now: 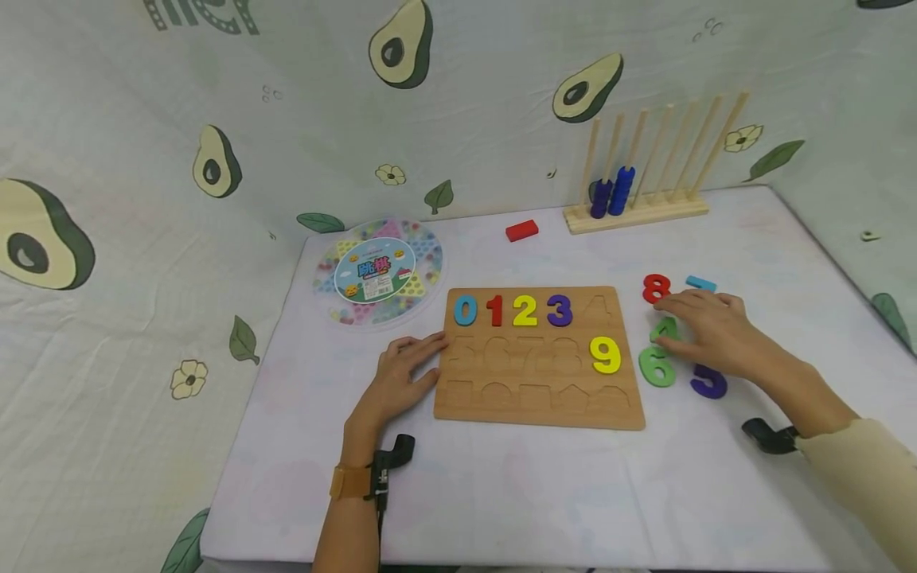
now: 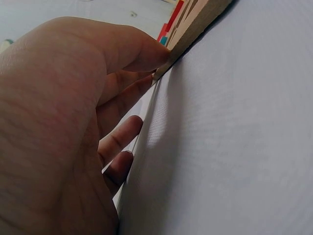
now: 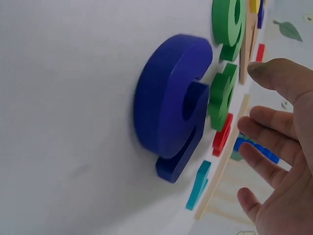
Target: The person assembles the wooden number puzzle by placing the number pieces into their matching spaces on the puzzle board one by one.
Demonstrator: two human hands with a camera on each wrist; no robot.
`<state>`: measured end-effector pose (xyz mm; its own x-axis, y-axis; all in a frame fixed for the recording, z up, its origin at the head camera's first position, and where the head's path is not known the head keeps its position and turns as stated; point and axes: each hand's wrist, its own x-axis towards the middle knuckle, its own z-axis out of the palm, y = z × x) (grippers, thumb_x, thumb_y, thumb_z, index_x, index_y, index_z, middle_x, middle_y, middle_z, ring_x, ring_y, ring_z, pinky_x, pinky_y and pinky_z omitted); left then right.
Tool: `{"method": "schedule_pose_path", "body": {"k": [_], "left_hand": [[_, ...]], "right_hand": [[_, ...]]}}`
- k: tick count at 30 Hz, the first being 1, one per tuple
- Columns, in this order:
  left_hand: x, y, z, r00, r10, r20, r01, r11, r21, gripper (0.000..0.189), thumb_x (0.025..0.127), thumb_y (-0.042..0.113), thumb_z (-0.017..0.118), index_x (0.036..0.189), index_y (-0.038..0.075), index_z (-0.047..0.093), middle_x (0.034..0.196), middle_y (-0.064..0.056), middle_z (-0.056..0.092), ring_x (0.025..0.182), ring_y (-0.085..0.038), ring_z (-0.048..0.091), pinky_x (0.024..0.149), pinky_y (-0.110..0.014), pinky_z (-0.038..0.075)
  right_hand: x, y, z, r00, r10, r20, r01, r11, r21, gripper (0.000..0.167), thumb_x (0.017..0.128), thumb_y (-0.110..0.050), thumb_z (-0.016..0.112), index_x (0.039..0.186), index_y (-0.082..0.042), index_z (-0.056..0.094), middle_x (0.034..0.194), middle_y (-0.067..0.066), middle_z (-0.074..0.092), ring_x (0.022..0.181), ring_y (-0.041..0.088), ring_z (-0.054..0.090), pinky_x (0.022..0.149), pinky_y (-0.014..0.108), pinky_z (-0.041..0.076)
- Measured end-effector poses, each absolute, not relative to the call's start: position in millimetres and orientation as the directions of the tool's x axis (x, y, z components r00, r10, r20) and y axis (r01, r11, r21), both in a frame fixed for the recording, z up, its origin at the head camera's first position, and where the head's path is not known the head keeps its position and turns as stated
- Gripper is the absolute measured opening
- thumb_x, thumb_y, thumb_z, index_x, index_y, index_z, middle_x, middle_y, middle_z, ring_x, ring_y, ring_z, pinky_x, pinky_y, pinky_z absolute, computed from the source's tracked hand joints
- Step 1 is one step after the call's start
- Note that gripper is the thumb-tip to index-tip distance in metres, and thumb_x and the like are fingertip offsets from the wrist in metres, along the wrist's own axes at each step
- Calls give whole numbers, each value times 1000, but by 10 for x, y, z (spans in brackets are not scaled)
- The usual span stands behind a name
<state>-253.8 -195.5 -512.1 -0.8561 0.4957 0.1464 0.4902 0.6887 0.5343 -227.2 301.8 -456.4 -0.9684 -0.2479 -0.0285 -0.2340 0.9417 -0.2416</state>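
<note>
A wooden number board (image 1: 501, 402) lies on the table with the blue 0 (image 1: 466, 310), red 1 (image 1: 496, 310), yellow 2 (image 1: 525, 310), purple 3 (image 1: 559, 310) and yellow 9 (image 1: 605, 355) in its recesses. At its left edge, my left hand (image 1: 403, 376) touches the board with fingertips and thumb. My right hand (image 1: 716, 334) is held over the loose numbers, fingers spread, holding nothing. Around and below it are a green 4 (image 1: 665, 329), green 6 (image 1: 657, 367), purple 5 (image 3: 161, 98), red 8 (image 1: 655, 288) and a blue piece (image 1: 700, 283), partly hidden.
A round, clear-covered game set (image 1: 376, 270) lies behind the board on the left. A red block (image 1: 521, 231) sits at the back. Toward the back right stands a wooden peg rack (image 1: 637, 213) with blue beads. Patterned cloth hangs behind the table.
</note>
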Motion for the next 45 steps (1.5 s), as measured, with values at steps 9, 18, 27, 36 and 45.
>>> {"method": "schedule_pose_path", "body": {"k": [9,18,27,36,45], "left_hand": [[-2530,-1977,-5126,-857,493,149,489,687,538,48,99,26,60,147,25,54,154,10,45,133,-28,34,104,-53,26],[-2548,-1984,-5141,-866,486,120,469,705,532,49,99,28,59,148,28,52,154,13,43,134,-25,33,105,-51,26],[-2548,-1969,-5139,-865,485,127,474,709,523,50,98,27,60,148,27,52,154,12,44,134,-28,33,104,-53,26],[-2550,-1964,-5138,-872,477,108,460,724,515,51,98,28,59,148,30,52,154,16,42,134,-25,32,104,-51,27],[-2556,-1949,-5148,-877,472,91,447,730,517,51,99,30,59,148,31,51,155,16,41,135,-24,32,106,-50,25]], "right_hand": [[-2248,3103,-4637,-968,-245,-49,-225,940,-255,60,82,-30,80,131,-2,61,133,25,57,130,49,32,96,73,18],[-2225,3129,-4668,-960,-274,-65,-250,934,-254,58,81,-25,78,131,-1,60,134,25,56,129,49,32,94,73,18],[-2236,3141,-4668,-962,-267,-56,-248,941,-229,59,82,-28,79,130,0,61,132,27,56,127,48,36,96,72,18],[-2248,3099,-4613,-965,-260,-35,-242,935,-260,61,84,-28,79,133,1,59,135,29,53,129,49,34,98,71,17],[-2285,3031,-4578,-955,-296,-26,-278,920,-278,60,85,-29,78,134,1,59,135,28,55,130,48,36,96,69,20]]}}
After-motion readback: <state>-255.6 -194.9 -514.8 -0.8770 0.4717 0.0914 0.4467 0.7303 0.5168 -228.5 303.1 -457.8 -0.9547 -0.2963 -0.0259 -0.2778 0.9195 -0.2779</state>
